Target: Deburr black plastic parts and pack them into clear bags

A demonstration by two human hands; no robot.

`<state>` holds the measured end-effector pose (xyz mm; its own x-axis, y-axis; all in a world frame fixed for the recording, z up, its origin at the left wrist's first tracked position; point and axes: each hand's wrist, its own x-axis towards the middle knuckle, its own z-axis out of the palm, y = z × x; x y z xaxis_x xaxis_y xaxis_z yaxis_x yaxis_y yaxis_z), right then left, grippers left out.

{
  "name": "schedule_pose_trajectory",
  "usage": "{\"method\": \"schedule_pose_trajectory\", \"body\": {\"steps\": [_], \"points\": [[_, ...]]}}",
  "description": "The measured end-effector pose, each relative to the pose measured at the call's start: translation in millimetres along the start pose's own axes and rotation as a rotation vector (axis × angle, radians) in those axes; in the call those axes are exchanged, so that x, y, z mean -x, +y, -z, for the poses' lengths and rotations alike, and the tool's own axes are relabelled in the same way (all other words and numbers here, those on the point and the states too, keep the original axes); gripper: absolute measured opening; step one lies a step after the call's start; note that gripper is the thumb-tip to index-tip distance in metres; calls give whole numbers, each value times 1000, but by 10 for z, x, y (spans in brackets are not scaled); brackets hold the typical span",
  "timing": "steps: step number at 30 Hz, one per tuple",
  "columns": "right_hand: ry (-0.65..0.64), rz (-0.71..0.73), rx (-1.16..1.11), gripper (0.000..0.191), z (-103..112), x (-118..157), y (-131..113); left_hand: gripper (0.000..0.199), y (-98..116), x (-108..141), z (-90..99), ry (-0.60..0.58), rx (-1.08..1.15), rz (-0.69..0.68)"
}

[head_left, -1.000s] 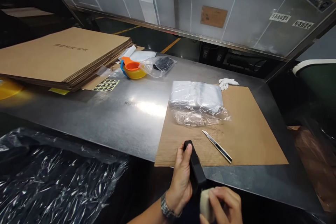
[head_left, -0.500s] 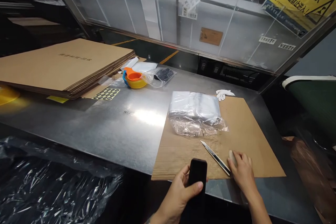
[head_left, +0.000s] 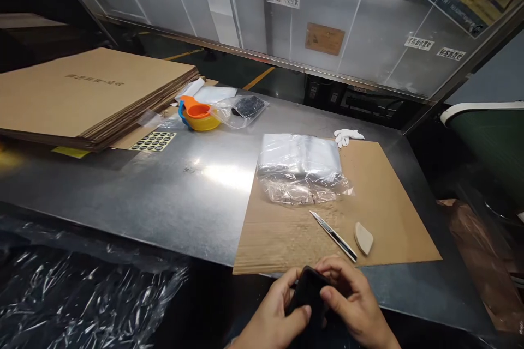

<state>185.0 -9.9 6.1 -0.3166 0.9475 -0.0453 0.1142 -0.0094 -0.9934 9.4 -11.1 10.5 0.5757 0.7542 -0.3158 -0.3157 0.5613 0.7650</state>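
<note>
A flat black object with rounded corners, its kind unclear, is held at the table's front edge. My left hand is closed round its left side, thumb across its face. Closed on its upper right is my right hand, fingertips at the top edge and thumb on the face. Its lower part is lost against the dark below. Just beyond my hands, a utility knife lies on a cardboard sheet with its blade end pointing away to the left. A beige wedge-shaped pad rests right of the knife.
Clear plastic bags lie on the cardboard, with a white glove behind. Stacked cardboard, a sticker sheet and tape rings sit on the metal table. Black plastic film fills the lower left.
My right hand has let go of the beige pad, leaving it on the cardboard, and moved left onto the black object. My left hand keeps its hold, now lower and with the object tilted.
</note>
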Motion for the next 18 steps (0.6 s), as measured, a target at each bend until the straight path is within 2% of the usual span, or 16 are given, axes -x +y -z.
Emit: {"method": "schedule_pose_trajectory", "body": {"steps": [5,11,18], "points": [[12,40,-57,11,11,10,35,34,-32,20,-5,-28,-56,-2],[-21,-45,-262,10,6,0,45,34,-67,2,-2,-14,-58,0],[15,-8,-98,14,-4,-26,71,35,-39,1,11,28,-16,-31]]}}
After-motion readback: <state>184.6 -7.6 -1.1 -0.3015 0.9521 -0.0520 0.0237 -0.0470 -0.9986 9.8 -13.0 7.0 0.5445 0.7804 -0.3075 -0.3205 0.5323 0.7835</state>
